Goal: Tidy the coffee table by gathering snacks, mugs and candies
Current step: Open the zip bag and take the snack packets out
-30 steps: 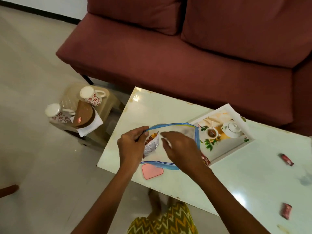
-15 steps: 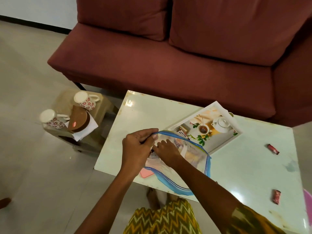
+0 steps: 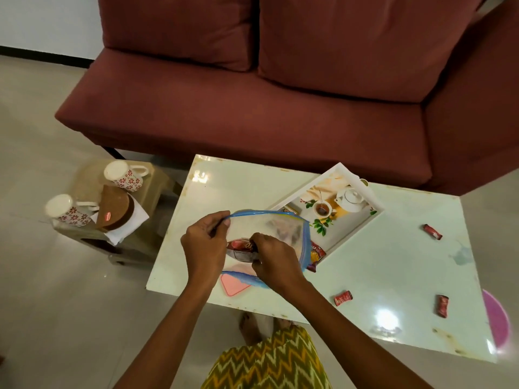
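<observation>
A clear zip bag [image 3: 276, 230] with a blue rim is held over the left part of the white coffee table [image 3: 379, 262]. My left hand [image 3: 203, 247] pinches the bag's left rim. My right hand [image 3: 273, 261] grips a red snack packet [image 3: 240, 248] at the bag's mouth. Another red snack packet [image 3: 316, 254] lies half under the bag's right edge. Three red wrapped candies [image 3: 432, 231] [image 3: 343, 298] [image 3: 441, 305] lie loose on the table's right half. Two white mugs with red flowers [image 3: 125, 175] [image 3: 70, 211] lie on their sides on a side stool [image 3: 134, 242].
A printed tray [image 3: 337, 235] sits at the table's far edge behind the bag. A pink coaster [image 3: 233, 287] lies by the near edge. A brown round lid on a white cloth [image 3: 115, 210] rests on the stool. A maroon sofa [image 3: 252, 108] stands beyond; a pink object [image 3: 495, 315] at right.
The bag's mouth has swung back towards me. My right hand, earlier deep in the bag, now grips the snack packet at the opening. The head has lifted.
</observation>
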